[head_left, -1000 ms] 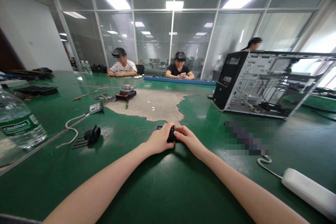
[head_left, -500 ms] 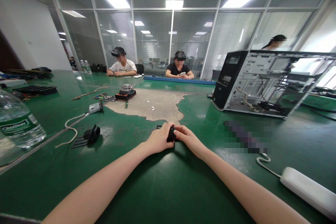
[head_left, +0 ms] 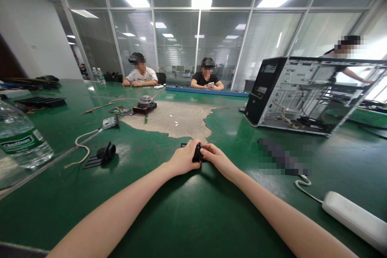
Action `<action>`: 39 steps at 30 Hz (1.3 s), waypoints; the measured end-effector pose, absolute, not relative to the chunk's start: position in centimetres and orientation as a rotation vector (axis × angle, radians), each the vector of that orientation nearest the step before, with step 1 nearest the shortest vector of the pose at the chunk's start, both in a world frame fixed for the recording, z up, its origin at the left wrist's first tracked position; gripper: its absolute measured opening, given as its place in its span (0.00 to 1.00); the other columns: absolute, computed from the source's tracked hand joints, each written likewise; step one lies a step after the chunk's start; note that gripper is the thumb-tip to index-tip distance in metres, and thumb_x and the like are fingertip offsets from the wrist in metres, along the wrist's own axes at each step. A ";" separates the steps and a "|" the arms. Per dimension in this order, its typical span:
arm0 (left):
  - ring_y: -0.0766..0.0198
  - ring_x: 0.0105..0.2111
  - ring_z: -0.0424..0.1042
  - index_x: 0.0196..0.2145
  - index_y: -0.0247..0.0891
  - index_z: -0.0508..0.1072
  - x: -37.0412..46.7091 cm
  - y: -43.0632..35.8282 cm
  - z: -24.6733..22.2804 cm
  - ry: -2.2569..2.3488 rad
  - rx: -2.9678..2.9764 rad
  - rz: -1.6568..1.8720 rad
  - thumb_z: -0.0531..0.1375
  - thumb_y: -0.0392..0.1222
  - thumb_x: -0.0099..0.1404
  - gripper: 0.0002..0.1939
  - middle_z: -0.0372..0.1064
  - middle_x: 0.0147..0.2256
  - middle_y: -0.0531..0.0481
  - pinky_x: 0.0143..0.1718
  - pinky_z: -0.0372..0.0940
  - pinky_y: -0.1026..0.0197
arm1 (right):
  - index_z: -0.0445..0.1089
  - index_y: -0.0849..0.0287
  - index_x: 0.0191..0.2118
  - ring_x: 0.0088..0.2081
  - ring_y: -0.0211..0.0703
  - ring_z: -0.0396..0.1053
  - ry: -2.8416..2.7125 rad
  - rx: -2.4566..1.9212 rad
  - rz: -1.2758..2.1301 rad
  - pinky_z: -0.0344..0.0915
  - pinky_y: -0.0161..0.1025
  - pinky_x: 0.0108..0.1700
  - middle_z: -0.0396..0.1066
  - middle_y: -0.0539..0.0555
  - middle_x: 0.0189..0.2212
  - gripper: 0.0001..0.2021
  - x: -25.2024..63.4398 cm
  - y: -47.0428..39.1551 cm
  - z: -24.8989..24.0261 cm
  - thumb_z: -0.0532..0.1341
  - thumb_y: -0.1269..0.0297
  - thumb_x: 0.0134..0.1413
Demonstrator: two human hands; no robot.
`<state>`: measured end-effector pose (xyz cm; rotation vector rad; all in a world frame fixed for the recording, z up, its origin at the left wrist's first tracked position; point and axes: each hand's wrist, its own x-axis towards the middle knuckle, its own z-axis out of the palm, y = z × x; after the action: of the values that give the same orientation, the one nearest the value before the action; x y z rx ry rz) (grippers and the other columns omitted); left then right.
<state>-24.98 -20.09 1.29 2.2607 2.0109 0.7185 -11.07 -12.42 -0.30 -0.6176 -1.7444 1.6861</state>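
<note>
A small black plastic part (head_left: 197, 154) is between my two hands, just short of the bare patch of the green table (head_left: 193, 217). My left hand (head_left: 184, 157) is wrapped round it from the left, and a dark end of it sticks out beyond the knuckles. From the right, the fingertips of my right hand (head_left: 213, 154) pinch its near side. Fingers cover most of the part, so its exact kind cannot be made out. To the left lies another black plastic piece (head_left: 104, 154) with a round end and flat prongs.
An open computer case (head_left: 269, 92) stands at the right, near a white power strip (head_left: 350, 213). A water bottle (head_left: 26, 141) is at the left. A metal box with a cable (head_left: 110, 122) and a round-topped device (head_left: 145, 105) lie farther back. Two people sit opposite.
My hands stay almost in place on the black part. Behind the computer case, a person has moved to the right, with an arm now stretched out over it.
</note>
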 end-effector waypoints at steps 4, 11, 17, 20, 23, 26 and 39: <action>0.57 0.39 0.66 0.50 0.43 0.46 -25.0 -20.1 1.2 2.006 2.274 0.709 0.57 0.44 0.49 0.32 0.56 0.47 0.48 0.37 0.62 0.57 | 0.60 0.55 0.35 0.38 0.39 0.64 -1.789 -0.501 1.739 0.59 0.41 0.43 0.66 0.48 0.33 0.16 -10.6 -12.4 0.2 0.64 0.64 0.37; 0.57 0.39 0.66 0.50 0.43 0.46 -25.0 -20.1 1.3 2.014 2.269 0.704 0.57 0.44 0.50 0.32 0.56 0.47 0.48 0.37 0.62 0.57 | 0.60 0.55 0.36 0.35 0.38 0.65 -1.734 -0.567 1.693 0.59 0.41 0.42 0.67 0.49 0.32 0.13 -10.9 -12.7 -0.2 0.59 0.58 0.43; 0.57 0.40 0.66 0.50 0.44 0.47 -24.9 -20.1 1.5 2.029 2.240 0.681 0.57 0.44 0.50 0.31 0.55 0.47 0.48 0.38 0.62 0.57 | 0.61 0.56 0.37 0.38 0.39 0.64 -1.789 -0.567 1.697 0.59 0.42 0.44 0.66 0.51 0.35 0.15 -10.8 -12.2 -0.4 0.62 0.60 0.40; 0.57 0.40 0.66 0.50 0.44 0.46 -25.0 -20.1 1.5 2.021 2.243 0.675 0.57 0.44 0.50 0.32 0.55 0.48 0.48 0.38 0.62 0.57 | 0.59 0.54 0.36 0.38 0.39 0.65 -1.808 -0.494 1.742 0.59 0.42 0.43 0.66 0.48 0.33 0.18 -10.5 -12.2 -0.1 0.64 0.64 0.36; 0.57 0.41 0.65 0.50 0.44 0.46 -25.0 -20.1 1.5 2.028 2.232 0.665 0.57 0.43 0.50 0.32 0.55 0.47 0.48 0.39 0.62 0.56 | 0.59 0.54 0.35 0.37 0.38 0.65 -1.777 -0.500 1.740 0.59 0.42 0.43 0.66 0.48 0.32 0.13 -10.6 -12.5 0.1 0.62 0.62 0.41; 0.57 0.41 0.65 0.50 0.44 0.47 -25.0 -20.1 1.4 2.020 2.240 0.683 0.57 0.44 0.50 0.31 0.55 0.47 0.48 0.39 0.62 0.56 | 0.59 0.54 0.37 0.35 0.38 0.65 -1.750 -0.554 1.722 0.60 0.42 0.43 0.66 0.49 0.31 0.13 -10.8 -12.6 -0.1 0.59 0.59 0.44; 0.56 0.41 0.65 0.50 0.44 0.46 -24.9 -20.1 1.6 2.032 2.225 0.662 0.57 0.44 0.50 0.32 0.55 0.48 0.48 0.39 0.62 0.57 | 0.59 0.54 0.35 0.35 0.37 0.65 -1.765 -0.498 1.750 0.59 0.41 0.42 0.66 0.48 0.31 0.13 -10.5 -12.5 0.1 0.61 0.61 0.42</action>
<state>-24.88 -20.13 1.56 2.2254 2.0322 0.6620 -10.54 -12.49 0.11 -0.4977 -1.7651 1.7500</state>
